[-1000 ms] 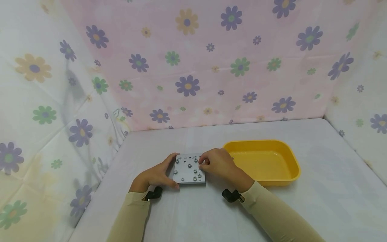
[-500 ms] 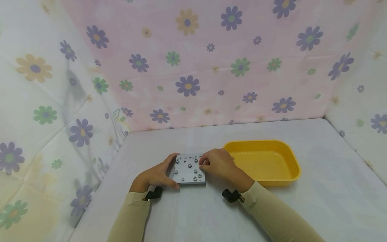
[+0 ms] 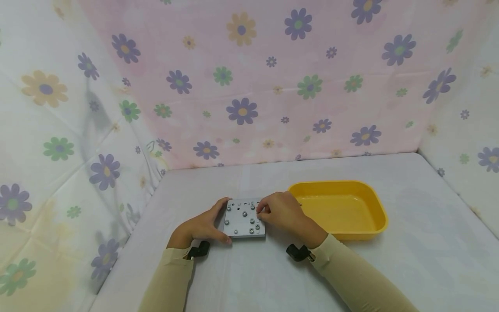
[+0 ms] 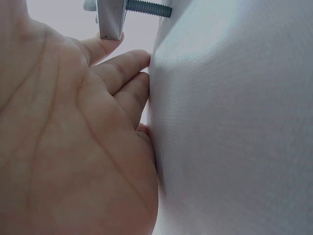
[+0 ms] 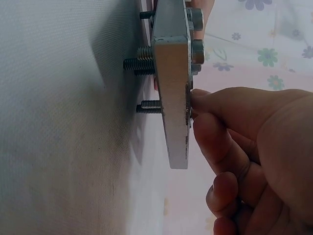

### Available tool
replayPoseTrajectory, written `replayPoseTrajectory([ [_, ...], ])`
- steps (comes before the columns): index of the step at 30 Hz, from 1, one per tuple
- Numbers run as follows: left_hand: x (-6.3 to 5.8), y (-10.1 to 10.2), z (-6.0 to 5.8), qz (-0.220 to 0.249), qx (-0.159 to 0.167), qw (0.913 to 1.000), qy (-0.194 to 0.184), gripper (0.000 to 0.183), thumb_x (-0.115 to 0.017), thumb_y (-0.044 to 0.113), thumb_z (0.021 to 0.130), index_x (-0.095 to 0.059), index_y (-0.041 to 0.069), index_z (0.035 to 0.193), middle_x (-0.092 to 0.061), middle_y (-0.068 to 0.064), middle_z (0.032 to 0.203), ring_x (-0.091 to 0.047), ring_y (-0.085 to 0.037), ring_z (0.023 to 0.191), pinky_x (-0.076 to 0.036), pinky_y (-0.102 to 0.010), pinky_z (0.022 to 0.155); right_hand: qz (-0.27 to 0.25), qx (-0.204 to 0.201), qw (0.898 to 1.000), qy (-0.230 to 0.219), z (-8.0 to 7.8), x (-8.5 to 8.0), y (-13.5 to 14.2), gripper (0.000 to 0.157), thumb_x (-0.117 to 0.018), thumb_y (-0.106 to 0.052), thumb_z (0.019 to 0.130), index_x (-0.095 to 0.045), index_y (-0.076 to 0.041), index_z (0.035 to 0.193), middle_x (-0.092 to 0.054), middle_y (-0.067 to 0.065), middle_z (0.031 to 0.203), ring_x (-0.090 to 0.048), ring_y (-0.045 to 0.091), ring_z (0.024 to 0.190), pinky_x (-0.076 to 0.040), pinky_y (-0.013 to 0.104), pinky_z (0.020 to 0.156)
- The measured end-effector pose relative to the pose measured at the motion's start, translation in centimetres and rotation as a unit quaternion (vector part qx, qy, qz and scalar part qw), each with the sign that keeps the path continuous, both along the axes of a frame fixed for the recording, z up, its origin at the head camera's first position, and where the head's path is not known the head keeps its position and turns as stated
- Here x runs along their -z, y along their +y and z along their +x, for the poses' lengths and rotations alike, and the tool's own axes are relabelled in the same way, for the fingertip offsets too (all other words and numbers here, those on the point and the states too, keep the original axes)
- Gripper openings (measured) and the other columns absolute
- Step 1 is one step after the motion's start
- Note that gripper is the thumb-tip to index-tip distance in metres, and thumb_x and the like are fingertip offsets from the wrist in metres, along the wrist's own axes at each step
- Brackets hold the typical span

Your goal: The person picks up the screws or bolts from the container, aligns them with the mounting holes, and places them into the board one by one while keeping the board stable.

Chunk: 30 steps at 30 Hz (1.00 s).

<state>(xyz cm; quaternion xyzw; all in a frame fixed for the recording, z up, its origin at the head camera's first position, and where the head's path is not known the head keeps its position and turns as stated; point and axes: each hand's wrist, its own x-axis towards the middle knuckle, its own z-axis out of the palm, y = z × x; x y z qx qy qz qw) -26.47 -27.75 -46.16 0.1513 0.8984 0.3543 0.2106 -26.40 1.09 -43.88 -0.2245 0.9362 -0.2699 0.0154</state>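
Note:
A grey metal plate (image 3: 238,223) carries several socket-head bolts (image 3: 244,214) and some open holes. Threaded bolt shanks (image 5: 138,64) stick out below it in the right wrist view, raising the plate off the table. My left hand (image 3: 200,226) holds its left side, thumb at the near corner and fingers at the far one. At the right edge, thumb and forefinger of my right hand (image 3: 282,213) pinch a small screw against the top face; the fingertips mostly hide it. The other right fingers are curled in the right wrist view.
A yellow tray (image 3: 383,216) stands to the right of the plate, just past my right hand, with a tiny metal piece (image 3: 300,203) by its left wall. White cloth (image 3: 253,277) covers the table; flowered curtains (image 3: 241,86) surround it.

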Motion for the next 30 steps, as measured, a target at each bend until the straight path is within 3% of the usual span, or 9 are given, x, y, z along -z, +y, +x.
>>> replayPoseTrajectory([
  [24, -0.2, 0.1, 0.12, -0.005, -0.001, 1.0, 0.003, 0.135, -0.099, 0.039, 0.06, -0.014, 0.025, 0.164, -0.016, -0.004, 0.173, -0.009, -0.028, 0.161, -0.01, -0.058, 0.128, 0.006, -0.006, 1.0, 0.027, -0.05, 0.25, 0.09, 0.004, -0.079, -0.033, 0.091, -0.08, -0.029, 0.089, -0.057, -0.019, 0.06, -0.051, 0.009, 0.075, -0.038, 0.034, 0.083],
  [30, -0.04, 0.01, 0.15, -0.008, 0.0, 1.0, 0.005, 0.135, -0.099, 0.04, 0.06, -0.014, 0.025, 0.164, -0.014, -0.004, 0.173, -0.007, -0.028, 0.161, -0.01, -0.058, 0.128, 0.01, 0.001, 1.0, 0.027, 0.09, 0.15, -0.01, 0.004, -0.079, -0.031, 0.091, -0.078, -0.03, 0.087, -0.057, -0.018, 0.06, -0.052, 0.011, 0.075, -0.039, 0.033, 0.079],
])
